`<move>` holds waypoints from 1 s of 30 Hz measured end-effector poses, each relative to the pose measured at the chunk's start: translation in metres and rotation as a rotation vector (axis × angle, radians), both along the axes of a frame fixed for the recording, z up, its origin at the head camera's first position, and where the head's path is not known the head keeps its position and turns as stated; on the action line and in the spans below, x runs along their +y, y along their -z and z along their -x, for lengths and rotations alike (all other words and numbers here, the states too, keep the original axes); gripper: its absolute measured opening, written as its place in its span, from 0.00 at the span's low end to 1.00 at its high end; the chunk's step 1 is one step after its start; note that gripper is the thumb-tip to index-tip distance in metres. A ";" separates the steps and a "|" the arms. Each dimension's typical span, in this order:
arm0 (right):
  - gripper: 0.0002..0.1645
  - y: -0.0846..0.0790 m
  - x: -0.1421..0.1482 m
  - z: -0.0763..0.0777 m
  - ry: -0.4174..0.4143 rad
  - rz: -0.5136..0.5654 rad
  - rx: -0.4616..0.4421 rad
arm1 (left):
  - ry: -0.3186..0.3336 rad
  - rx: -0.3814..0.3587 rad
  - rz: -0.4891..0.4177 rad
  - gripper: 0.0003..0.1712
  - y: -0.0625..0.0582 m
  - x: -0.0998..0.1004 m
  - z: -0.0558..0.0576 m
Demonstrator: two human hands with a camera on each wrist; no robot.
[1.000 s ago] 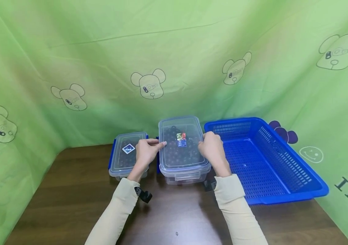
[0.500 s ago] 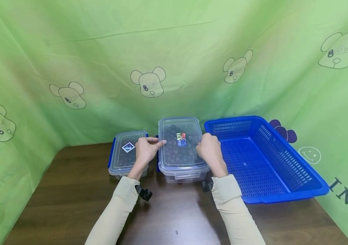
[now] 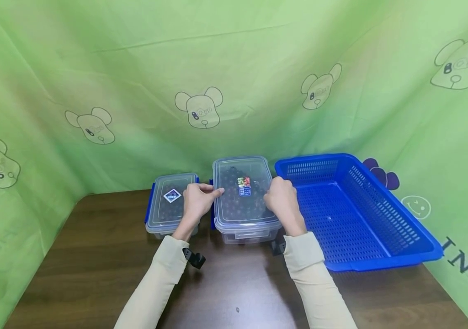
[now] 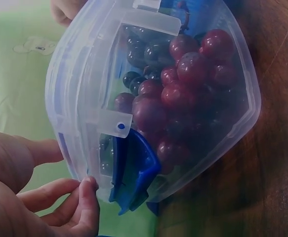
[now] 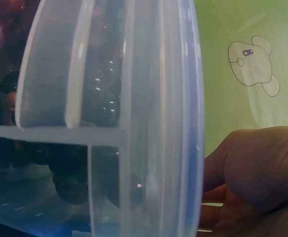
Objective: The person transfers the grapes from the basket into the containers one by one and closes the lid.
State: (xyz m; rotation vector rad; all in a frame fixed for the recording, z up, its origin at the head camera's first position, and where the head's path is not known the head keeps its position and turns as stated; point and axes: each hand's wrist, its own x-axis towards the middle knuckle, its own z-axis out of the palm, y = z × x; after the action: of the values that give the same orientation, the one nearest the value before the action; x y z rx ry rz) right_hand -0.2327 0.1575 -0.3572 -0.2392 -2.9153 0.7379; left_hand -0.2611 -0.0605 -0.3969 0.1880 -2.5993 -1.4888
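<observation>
A clear lidded food container [image 3: 246, 235] stands mid-table, with dark red grapes [image 4: 183, 94] inside. Its clear lid [image 3: 238, 212] carries a colourful sticker and rests on the rim. My left hand [image 3: 196, 201] holds the lid's left edge, thumb on top and fingertips along the side. Just beside those fingertips, a blue latch [image 4: 136, 170] sticks outward from the container in the left wrist view. My right hand [image 3: 282, 202] grips the lid's right edge with curled fingers; its fingertips are largely hidden. In the right wrist view the right hand [image 5: 265, 173] lies against the lid's top.
A smaller clear container [image 3: 168, 214] with blue side latches and dark contents stands at the left, close to my left hand. On the right is a large blue perforated basket [image 3: 382, 264]. A green printed curtain [image 3: 135, 91] surrounds the brown table [image 3: 106, 274].
My right hand has moved slightly left along the lid's right edge over the last second. The left hand stays at the lid's left edge. The head view has tilted a little.
</observation>
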 end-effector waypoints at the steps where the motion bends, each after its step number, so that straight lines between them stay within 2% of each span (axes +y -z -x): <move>1: 0.08 0.000 0.000 0.000 -0.001 0.000 -0.003 | 0.001 -0.006 0.006 0.20 0.000 0.000 0.000; 13: 0.05 0.000 0.001 0.001 -0.030 -0.003 -0.005 | 0.016 -0.049 0.047 0.17 -0.007 0.000 0.002; 21: 0.06 0.005 -0.002 0.001 -0.035 -0.025 -0.033 | 0.068 -0.096 0.139 0.20 -0.012 -0.002 0.006; 25: 0.08 0.009 -0.008 -0.001 -0.044 -0.062 -0.001 | 0.080 -0.127 0.187 0.19 -0.015 -0.002 0.007; 30: 0.10 0.009 -0.011 -0.003 -0.028 -0.110 0.057 | 0.125 -0.145 0.241 0.17 -0.020 0.001 0.012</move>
State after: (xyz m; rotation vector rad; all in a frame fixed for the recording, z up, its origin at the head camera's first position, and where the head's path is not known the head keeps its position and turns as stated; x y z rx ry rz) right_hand -0.2295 0.1467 -0.3657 -0.1643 -2.8989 0.5765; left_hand -0.2733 -0.0599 -0.3766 0.1118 -2.9271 -1.2233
